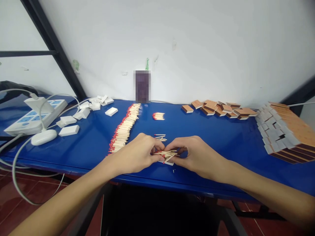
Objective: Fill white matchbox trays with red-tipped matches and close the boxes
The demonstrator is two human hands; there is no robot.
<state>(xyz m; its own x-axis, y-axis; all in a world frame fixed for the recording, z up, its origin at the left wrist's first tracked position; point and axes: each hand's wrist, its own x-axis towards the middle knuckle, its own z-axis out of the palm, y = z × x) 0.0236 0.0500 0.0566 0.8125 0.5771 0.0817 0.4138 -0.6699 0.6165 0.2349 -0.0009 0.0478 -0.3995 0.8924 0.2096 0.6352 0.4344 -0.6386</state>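
Observation:
Near the front edge of the blue table, my left hand (144, 152) and my right hand (194, 155) meet around a loose bunch of red-tipped matches (168, 154). The fingers of both hands are closed on the bunch, from either side. Some matches lie askew and stick out between the hands. Beneath them shows part of a white matchbox tray (169, 163), mostly hidden by matches and fingers. Just behind the hands lie a few loose matches (161, 137). Farther back is a small pile of matches (158, 116). A long row of matches (124, 127) runs beside my left hand.
White matchbox trays (98, 102) lie scattered at the back left, near a power strip (36, 116) with white cables. Brown matchbox sleeves (216, 108) are heaped at the back right. A large stack of matchboxes (285, 132) stands at the right. A pixelated dark rectangle (142, 87) is against the wall.

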